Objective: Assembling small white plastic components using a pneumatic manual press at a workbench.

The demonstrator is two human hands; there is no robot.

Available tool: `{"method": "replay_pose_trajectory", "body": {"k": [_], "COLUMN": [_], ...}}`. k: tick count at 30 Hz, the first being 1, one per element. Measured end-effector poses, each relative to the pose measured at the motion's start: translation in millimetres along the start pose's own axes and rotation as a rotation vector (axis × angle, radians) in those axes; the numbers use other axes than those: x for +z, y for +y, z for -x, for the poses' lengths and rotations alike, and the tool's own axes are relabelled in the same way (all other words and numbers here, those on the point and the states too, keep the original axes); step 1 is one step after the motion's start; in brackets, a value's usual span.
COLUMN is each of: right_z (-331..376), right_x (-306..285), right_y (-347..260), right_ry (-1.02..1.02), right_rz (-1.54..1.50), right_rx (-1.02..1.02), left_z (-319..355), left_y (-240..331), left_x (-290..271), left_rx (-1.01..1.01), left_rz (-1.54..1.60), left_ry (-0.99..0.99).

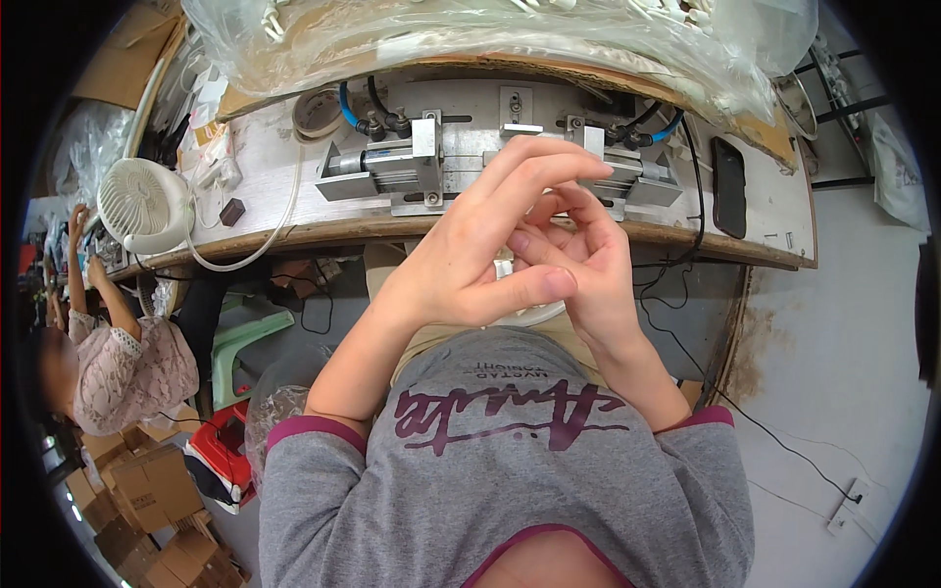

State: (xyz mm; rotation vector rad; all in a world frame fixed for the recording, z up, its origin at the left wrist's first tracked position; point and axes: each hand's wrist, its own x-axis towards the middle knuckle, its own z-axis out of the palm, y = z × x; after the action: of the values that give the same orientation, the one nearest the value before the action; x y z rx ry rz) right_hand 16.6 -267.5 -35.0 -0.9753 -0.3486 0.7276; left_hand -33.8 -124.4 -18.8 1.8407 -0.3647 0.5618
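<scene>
My left hand (480,230) is raised in front of the bench edge, its fingers long and slightly bent over my right hand, its thumb stretched out across it. My right hand (600,265) is beneath and beside it, fingers curled and thumb pointing toward the left palm. Its fingertips are partly covered by the left hand, so whatever they pinch is hidden. A small white thing (503,268) shows in the gap between the hands; whether it is held, I cannot tell. Just beyond is a metal fixture with a left clamp block (426,157) and a right cylinder block (642,176).
On the bench (392,227) are a white fan (137,208), a tape roll (319,115) and a black phone (728,186). A plastic-lined heap of white parts (627,24) lies behind. Left of me are another person (137,363), a green stool (240,343) and cardboard boxes (152,490).
</scene>
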Motion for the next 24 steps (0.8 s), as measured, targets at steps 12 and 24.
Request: {"method": "replay_pose_trajectory", "body": {"k": [12, 24], "right_z": [-4, -3], "right_x": [-14, -17], "right_y": [-4, -1], "right_ry": [-0.092, -0.162], "right_rz": [0.119, 0.322], "right_rx": [0.197, 0.216], "left_z": [2, -1], "left_y": [9, 11], "left_x": [-8, -18], "left_rx": [-0.125, -0.212], "left_rz": [0.168, 0.308], "left_ry": [-0.192, -0.311]}}
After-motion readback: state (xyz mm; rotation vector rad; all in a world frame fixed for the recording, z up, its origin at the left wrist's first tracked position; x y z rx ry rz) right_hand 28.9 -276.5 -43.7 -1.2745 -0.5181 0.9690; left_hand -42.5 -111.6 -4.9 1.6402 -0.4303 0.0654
